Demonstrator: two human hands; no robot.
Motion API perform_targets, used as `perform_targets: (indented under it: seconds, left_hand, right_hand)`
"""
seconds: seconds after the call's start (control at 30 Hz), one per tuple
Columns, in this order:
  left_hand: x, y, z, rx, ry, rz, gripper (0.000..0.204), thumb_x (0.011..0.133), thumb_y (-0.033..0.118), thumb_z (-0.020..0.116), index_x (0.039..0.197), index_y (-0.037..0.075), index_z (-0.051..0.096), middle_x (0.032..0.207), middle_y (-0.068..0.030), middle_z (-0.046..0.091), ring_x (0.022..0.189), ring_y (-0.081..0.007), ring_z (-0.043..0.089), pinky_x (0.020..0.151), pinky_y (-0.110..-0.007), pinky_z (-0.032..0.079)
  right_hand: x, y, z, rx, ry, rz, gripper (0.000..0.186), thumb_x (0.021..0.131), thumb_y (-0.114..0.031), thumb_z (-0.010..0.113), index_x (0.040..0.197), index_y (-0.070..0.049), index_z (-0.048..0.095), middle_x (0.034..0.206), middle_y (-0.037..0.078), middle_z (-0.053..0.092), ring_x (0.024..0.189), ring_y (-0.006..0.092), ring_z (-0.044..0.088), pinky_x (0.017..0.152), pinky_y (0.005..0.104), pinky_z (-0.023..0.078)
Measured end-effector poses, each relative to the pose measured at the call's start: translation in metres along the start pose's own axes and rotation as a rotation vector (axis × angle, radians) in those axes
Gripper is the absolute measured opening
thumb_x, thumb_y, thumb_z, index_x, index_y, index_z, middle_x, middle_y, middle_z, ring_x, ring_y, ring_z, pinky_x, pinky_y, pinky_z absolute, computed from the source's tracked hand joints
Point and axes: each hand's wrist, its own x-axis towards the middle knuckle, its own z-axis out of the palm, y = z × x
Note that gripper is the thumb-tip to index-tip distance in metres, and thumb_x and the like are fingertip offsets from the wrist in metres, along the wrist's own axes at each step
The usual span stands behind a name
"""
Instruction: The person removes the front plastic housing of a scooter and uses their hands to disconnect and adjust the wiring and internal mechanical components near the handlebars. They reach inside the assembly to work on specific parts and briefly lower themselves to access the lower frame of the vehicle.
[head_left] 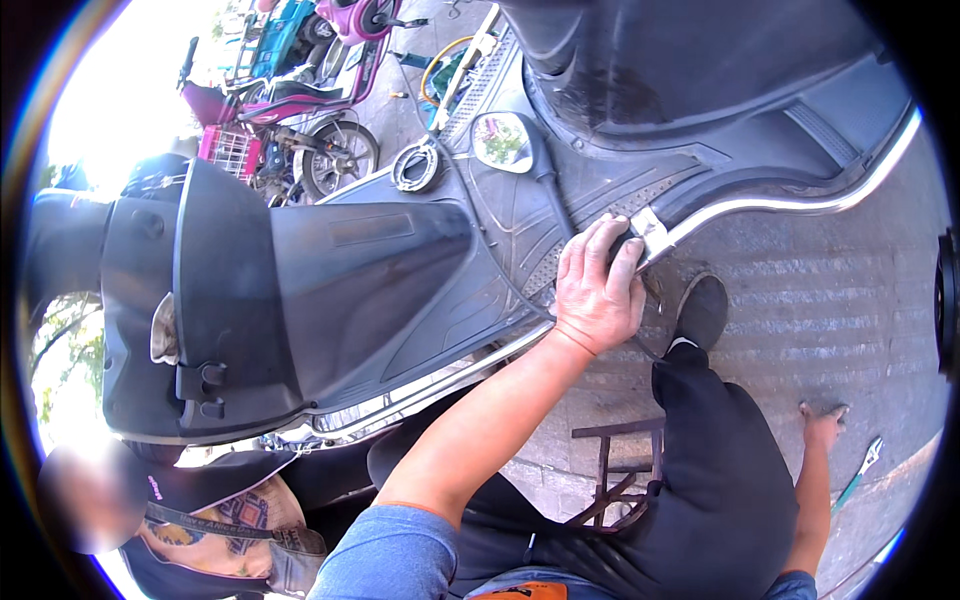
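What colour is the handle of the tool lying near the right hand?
The handle is green, clearest in the head view.

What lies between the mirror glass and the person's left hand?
In the head view, the mirror's dark stem lies between the mirror glass and the left hand, over the scooter's grey footboard.

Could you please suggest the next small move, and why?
Perhaps move the right hand toward the green-handled wrench, since it lies on the ground near that hand, while the left hand is at the scooter footboard.
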Motion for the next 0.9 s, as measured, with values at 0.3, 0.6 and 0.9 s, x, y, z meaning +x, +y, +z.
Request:
perform_targets:
  seconds: [0.3,0.6,0.9]
  left_hand:
    - [-0.001,0.002,-0.005,-0.004,-0.003,-0.015,0.055,0.078,0.010,0.073,0.131,0.007,0.062,0.145,-0.0199,0.056,0.136,-0.0437,0.055,0.114,-0.056,0.044]
    - [0.001,0.008,-0.006,0.010,-0.003,-0.032,0.058,0.076,0.013,0.073,0.132,0.006,0.061,0.146,-0.0197,0.055,0.138,-0.0435,0.054,0.116,-0.057,0.043]
    - [0.007,0.017,-0.035,-0.043,-0.117,-0.073,0.061,0.079,0.010,0.071,0.138,0.006,0.058,0.150,-0.0198,0.051,0.143,-0.0427,0.050,0.121,-0.054,0.041]
  right_hand:
    - [0.006,-0.006,0.001,-0.019,-0.034,-0.008,0.144,0.078,-0.058,0.093,0.175,-0.009,0.000,0.162,0.050,0.027,0.144,0.0601,0.049,0.119,0.0565,0.048]
    - [0.057,-0.008,-0.003,0.352,0.088,-0.510,0.072,0.100,-0.042,0.075,0.153,0.004,0.057,0.154,0.025,0.061,0.143,0.0432,0.057,0.117,0.0495,0.048]
    - [-0.118,-0.068,-0.178,1.380,-0.232,-0.366,0.042,0.113,-0.026,0.061,0.149,-0.004,0.061,0.134,0.008,0.071,0.114,0.0171,0.068,0.093,0.0330,0.054]
